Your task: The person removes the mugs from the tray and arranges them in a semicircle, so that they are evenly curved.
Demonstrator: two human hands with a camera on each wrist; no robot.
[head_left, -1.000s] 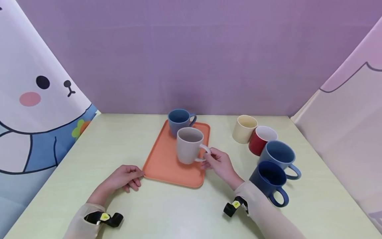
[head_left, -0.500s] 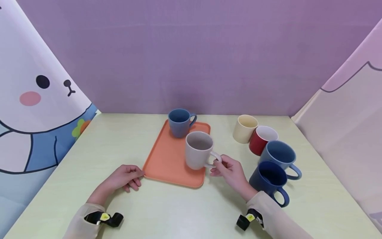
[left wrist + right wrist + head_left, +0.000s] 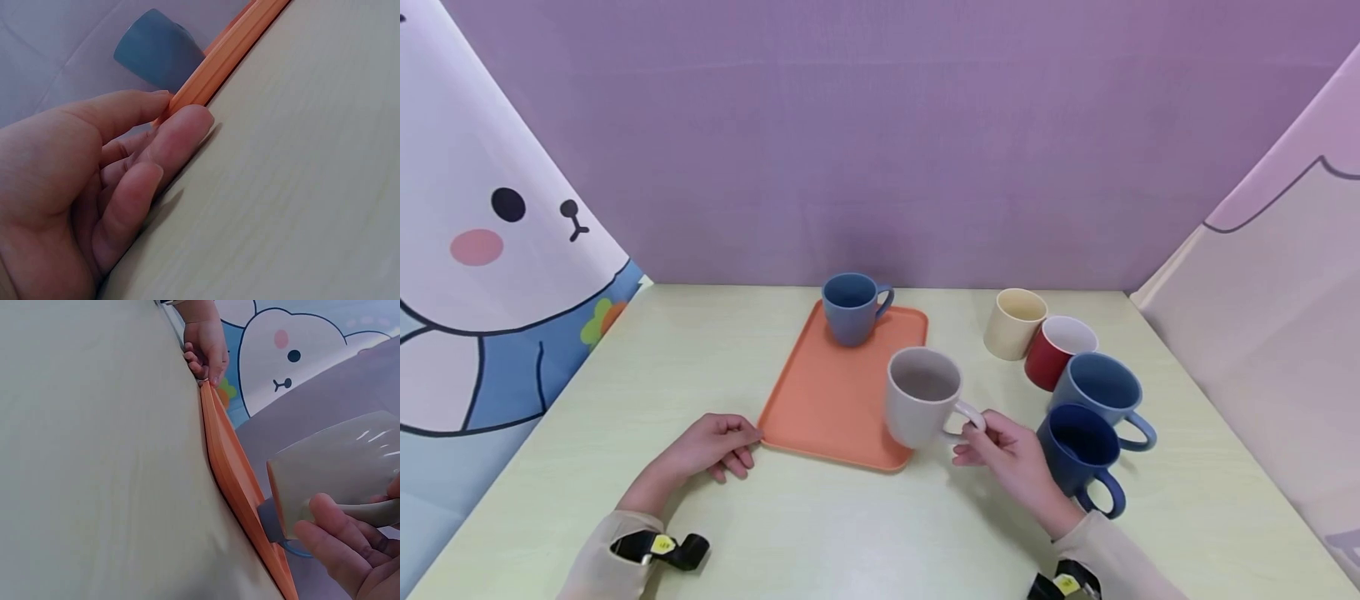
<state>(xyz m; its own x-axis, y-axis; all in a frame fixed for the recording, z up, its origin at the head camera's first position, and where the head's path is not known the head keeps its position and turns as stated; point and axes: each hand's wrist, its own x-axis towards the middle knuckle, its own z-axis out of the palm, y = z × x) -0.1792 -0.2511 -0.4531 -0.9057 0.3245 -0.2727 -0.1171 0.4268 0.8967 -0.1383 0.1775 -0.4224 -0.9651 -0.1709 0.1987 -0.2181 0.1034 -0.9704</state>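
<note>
A light grey mug (image 3: 922, 398) hangs upright over the near right corner of the orange tray (image 3: 827, 408), raised above it. My right hand (image 3: 1011, 458) pinches its handle between thumb and fingers; the right wrist view shows the mug's base (image 3: 275, 500) apart from the tray. At the tray's near left corner, my left hand (image 3: 711, 446) holds the rim, with the thumb and a fingertip on either side of the edge (image 3: 206, 72) in the left wrist view. Farther back on the tray stands a blue-grey mug (image 3: 850, 321), handle to the right.
To the right of the tray stand a cream cup (image 3: 1013, 329), a red cup with white inside (image 3: 1051, 358), a blue mug (image 3: 1101, 385) and a navy mug (image 3: 1078, 454), close together. My right forearm passes just beside the navy mug. A purple backdrop (image 3: 880, 167) rises behind the table.
My right hand has drawn the grey mug toward me and to the right, from above the tray's middle to over its near right edge. The left hand stays at the corner.
</note>
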